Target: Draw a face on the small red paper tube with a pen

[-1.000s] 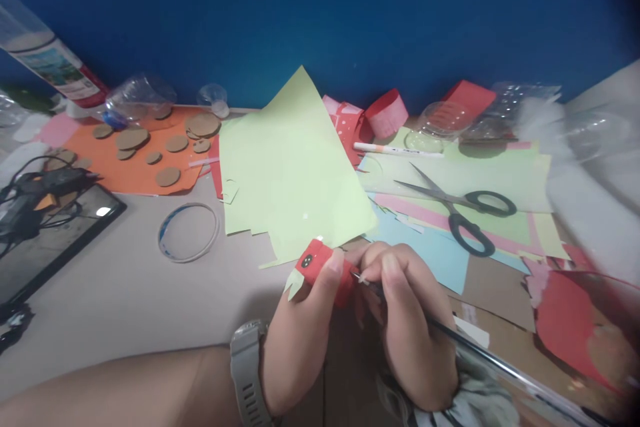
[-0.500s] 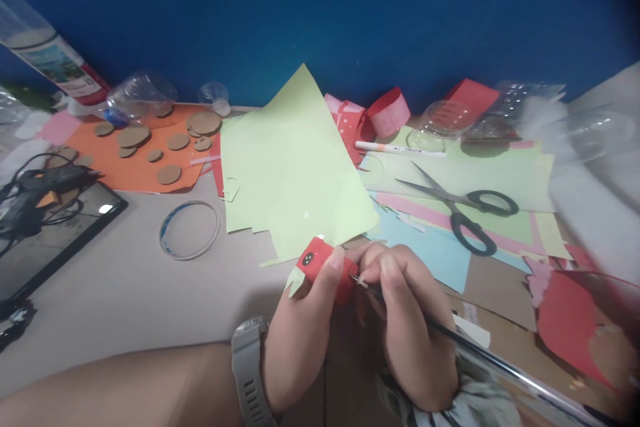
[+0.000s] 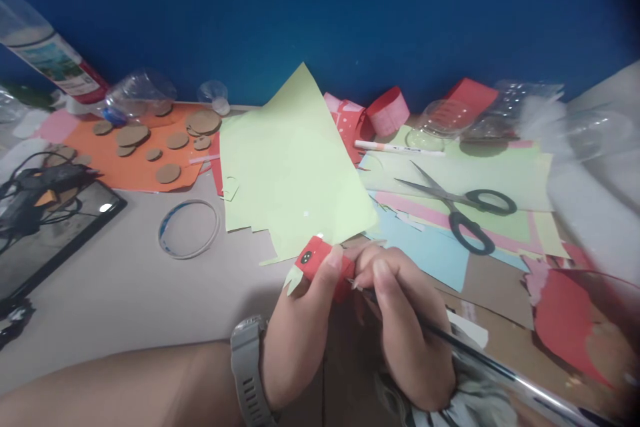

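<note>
My left hand (image 3: 305, 327), with a grey watch on the wrist, pinches a small red paper piece (image 3: 313, 259) near the table's front edge. A dark spot with light dots marks the red paper, and a pale green paper scrap (image 3: 293, 278) sticks out at its left. My right hand (image 3: 410, 320) is closed round a long, thin dark stick (image 3: 480, 351) that runs toward the lower right. Its near tip is by the red paper's right side, partly hidden by the fingers. Just beyond both hands lies a large light green sheet (image 3: 295, 173).
Black-handled scissors (image 3: 460, 203) lie open on coloured papers at the right. A tape ring (image 3: 189, 229) is left of the green sheet, beside a tablet (image 3: 65, 233) with cables. Cardboard discs (image 3: 169, 173), plastic bottles and cups, and a blue wall (image 3: 320, 13) are behind.
The view has shifted very slightly. My right hand and the stick have moved a little to the left, and my left hand still holds the red paper.
</note>
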Demonstrator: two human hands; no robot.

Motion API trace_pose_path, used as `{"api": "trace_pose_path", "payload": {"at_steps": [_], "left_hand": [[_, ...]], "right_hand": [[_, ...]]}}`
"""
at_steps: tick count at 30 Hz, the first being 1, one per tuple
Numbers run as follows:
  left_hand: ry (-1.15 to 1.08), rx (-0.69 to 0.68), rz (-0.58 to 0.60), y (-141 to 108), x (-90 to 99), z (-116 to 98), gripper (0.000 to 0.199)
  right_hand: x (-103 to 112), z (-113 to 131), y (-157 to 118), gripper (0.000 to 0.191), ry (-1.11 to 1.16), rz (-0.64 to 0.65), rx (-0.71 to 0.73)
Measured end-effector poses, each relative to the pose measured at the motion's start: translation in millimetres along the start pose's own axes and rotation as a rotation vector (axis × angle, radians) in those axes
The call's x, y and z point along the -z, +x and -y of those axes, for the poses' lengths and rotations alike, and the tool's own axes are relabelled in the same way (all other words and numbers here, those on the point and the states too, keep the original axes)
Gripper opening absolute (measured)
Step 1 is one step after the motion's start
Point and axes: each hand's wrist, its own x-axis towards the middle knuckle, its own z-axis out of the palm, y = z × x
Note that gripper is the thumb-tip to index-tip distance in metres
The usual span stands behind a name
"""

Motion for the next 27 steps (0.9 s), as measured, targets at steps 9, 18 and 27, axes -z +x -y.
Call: {"api": "trace_pose_path", "payload": {"at_steps": [9,18,27], "left_hand": [[0.001,-0.017,0.01,-0.9,1.9,1.8,0.045],[0.016,-0.013,0.033,-0.1,0.5,0.7,0.043],[-0.005,0.028,0.025,2.4,1.4,1.4,0.043]], "right_hand": [[0.6,-2.2,0.5,0.042,-0.066,0.032,0.063],[-0.7,-0.4,3.3,0.042,-0.055,-0.045,0.043],[2.5,-0.5,2.1,0.038,-0.079,0.061,0.116]]}}
